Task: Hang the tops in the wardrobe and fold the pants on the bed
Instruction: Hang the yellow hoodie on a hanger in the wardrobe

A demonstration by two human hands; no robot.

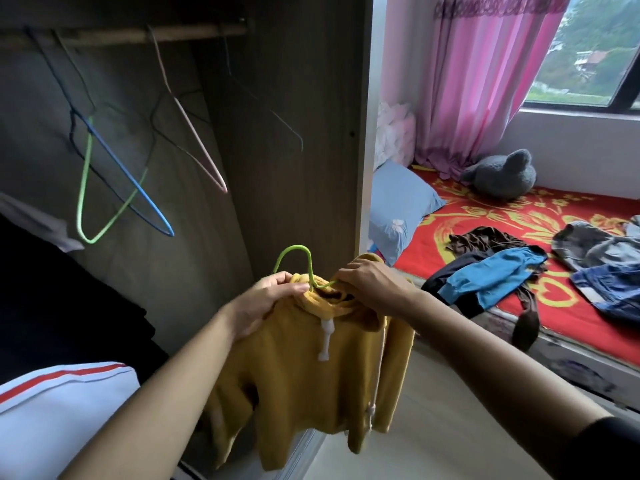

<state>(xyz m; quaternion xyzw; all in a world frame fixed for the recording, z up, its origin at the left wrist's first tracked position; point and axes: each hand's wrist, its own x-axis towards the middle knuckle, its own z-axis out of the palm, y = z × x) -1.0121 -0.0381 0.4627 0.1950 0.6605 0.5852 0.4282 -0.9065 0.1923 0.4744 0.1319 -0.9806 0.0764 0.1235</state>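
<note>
A mustard-yellow hoodie (311, 368) with white drawstrings hangs from a green wire hanger (298, 258) in front of the open wardrobe. My left hand (266, 303) grips the left side of the hoodie's neck and shoulder. My right hand (370, 285) pinches the collar and the hanger wire on the right. The hanger's hook sticks up between my hands. Above, the wardrobe rail (131, 34) carries empty hangers: a green one (85, 188), a blue one (138, 188) and a pink one (197, 140). On the bed (588, 327) lie a blue-and-black garment (491, 278), a brown garment (481, 239) and denim clothes (602, 261).
The wardrobe's side panel (311, 133) stands just right of the rail. Dark and white-with-red-stripe clothes (59, 403) fill the lower left. A blue pillow (398, 209), a grey plush toy (502, 176), a pink curtain (485, 81) and a window (595, 53) lie beyond the bed.
</note>
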